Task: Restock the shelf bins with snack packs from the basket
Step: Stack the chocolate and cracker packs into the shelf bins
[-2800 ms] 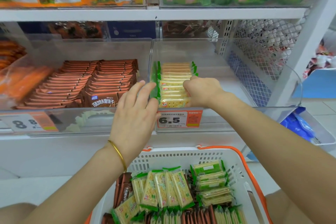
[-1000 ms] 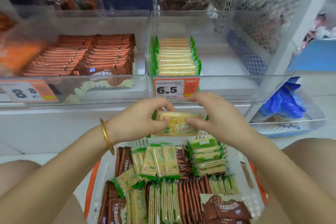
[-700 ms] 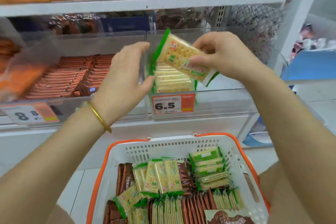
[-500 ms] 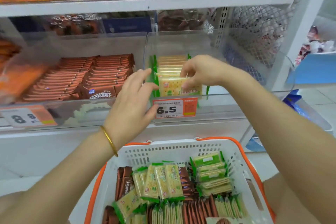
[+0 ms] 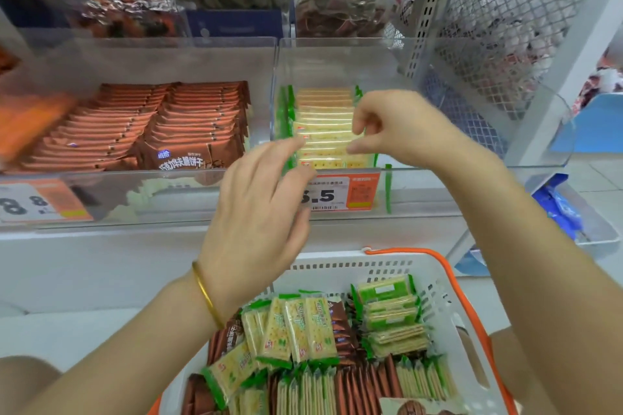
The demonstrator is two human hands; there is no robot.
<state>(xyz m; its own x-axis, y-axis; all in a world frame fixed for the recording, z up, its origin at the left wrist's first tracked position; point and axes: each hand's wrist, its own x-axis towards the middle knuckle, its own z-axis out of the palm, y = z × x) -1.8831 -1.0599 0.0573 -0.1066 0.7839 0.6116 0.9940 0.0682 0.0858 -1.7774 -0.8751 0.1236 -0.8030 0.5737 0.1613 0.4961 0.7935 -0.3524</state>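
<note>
A row of green-edged cracker packs (image 5: 325, 126) stands in the clear right-hand shelf bin (image 5: 472, 158), behind a 6.5 price tag (image 5: 340, 193). My right hand (image 5: 401, 126) hovers just in front of that row, fingers loosely curled, holding nothing. My left hand (image 5: 259, 212), with a gold bangle on the wrist, is lower, in front of the bin's front wall, fingers relaxed and empty. Below, the white basket (image 5: 435, 276) with an orange rim holds several green cracker packs (image 5: 296, 330) and brown packs (image 5: 340, 320).
The left clear bin (image 5: 135, 185) holds rows of brown snack packs (image 5: 161, 131) behind an 8.8 tag. A white shelf board runs above. Wire mesh and a white upright close the shelf's right side. A lower tray with blue packs (image 5: 559, 209) sits at right.
My right hand set the cracker pack at the front of the row and let go. Both hands have drawn back a little from the bin, now empty.
</note>
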